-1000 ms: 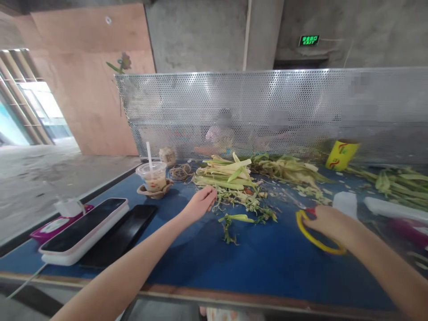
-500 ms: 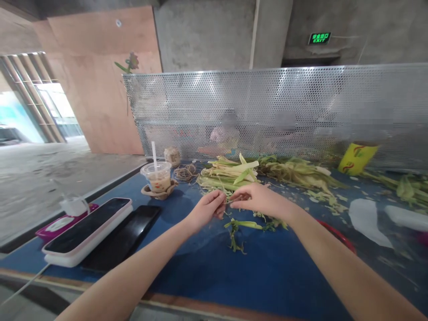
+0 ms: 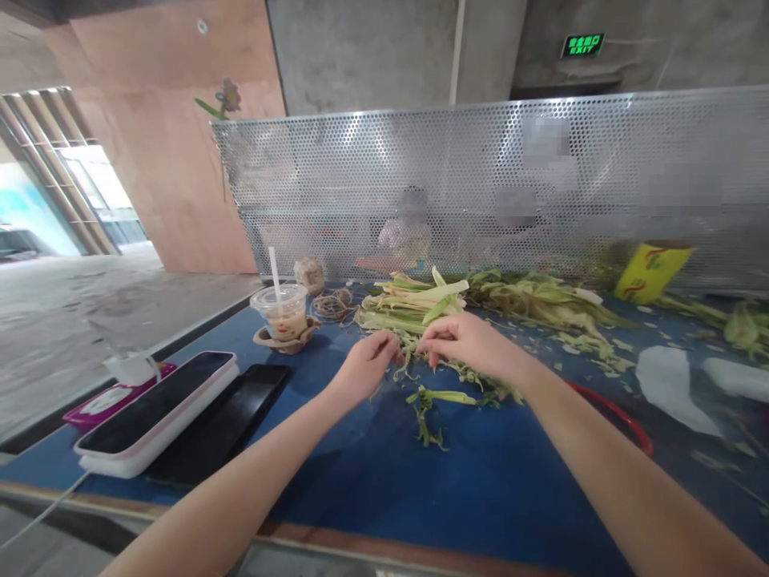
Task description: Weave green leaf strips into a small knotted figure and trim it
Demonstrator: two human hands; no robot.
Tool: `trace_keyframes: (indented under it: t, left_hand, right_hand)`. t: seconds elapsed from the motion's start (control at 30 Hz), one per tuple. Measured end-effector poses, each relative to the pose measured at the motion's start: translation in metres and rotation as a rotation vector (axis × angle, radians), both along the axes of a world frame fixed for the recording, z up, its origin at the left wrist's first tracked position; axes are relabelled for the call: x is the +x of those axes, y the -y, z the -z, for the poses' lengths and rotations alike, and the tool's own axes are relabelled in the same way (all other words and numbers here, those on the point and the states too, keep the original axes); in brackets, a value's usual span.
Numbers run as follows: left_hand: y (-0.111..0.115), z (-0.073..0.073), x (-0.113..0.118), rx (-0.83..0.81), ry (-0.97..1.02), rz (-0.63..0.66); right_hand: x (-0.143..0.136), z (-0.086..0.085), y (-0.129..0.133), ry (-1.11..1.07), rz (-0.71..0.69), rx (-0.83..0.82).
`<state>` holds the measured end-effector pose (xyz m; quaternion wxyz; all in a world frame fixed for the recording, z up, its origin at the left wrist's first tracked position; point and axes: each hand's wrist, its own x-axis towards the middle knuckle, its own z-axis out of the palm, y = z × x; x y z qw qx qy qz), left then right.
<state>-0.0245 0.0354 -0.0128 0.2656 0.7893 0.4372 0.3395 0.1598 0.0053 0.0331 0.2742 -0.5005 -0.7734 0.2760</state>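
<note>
My left hand (image 3: 368, 362) has its fingers curled together over the blue table, in front of a pile of pale green stalks and leaves (image 3: 414, 303). Whatever it pinches is too small to make out. Just to its right is my right hand (image 3: 461, 343), thumb and fingertips drawn close together, any content unclear. A small gap separates the hands, and thin green shreds (image 3: 408, 357) show between and behind them. Nearer to me, a small green stalk with a frayed, drooping end (image 3: 428, 413) lies on the table.
At the left are a cup with a straw (image 3: 284, 314), a phone on a white case (image 3: 159, 409), a black tablet (image 3: 225, 425) and twine (image 3: 332, 304). Right: a red ring (image 3: 628, 421), yellow packet (image 3: 652, 272), husks (image 3: 541, 300). People show behind the perforated screen (image 3: 360, 176).
My hands have drawn slightly apart; before, their fingertips nearly met. The view has shifted slightly.
</note>
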Motion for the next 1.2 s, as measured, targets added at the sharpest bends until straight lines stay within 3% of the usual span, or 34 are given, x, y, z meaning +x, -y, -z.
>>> trace_keyframes:
  t: [0.17,0.27,0.37,0.53,0.67,0.93,1.2]
  left_hand:
    - [-0.007,-0.017,-0.024,0.230,-0.361,-0.240]
    - [-0.008,-0.027,-0.033,0.284,-0.530,-0.339]
    - [-0.007,-0.025,-0.034,0.265,-0.670,-0.315]
    - [-0.005,-0.007,-0.022,0.239,-0.837,-0.203]
    - [-0.003,-0.003,-0.019,0.275,-0.875,-0.211]
    - [-0.010,-0.004,-0.011,0.348,-0.768,-0.196]
    - [-0.069,-0.015,0.057,0.430,-0.716,-0.100]
  right_hand:
    - [0.044,0.003,0.002,-0.005,0.261,0.111]
    - [0.064,0.010,0.004,0.012,0.335,0.131]
    - [0.069,0.016,0.006,0.058,0.265,0.085]
    - [0.054,0.027,0.007,0.182,0.085,-0.034]
    - [0.054,0.033,0.003,0.263,0.131,-0.011]
    - [0.077,0.041,-0.017,0.445,0.460,0.090]
    - [0.076,0.047,-0.021,0.548,0.536,0.085]
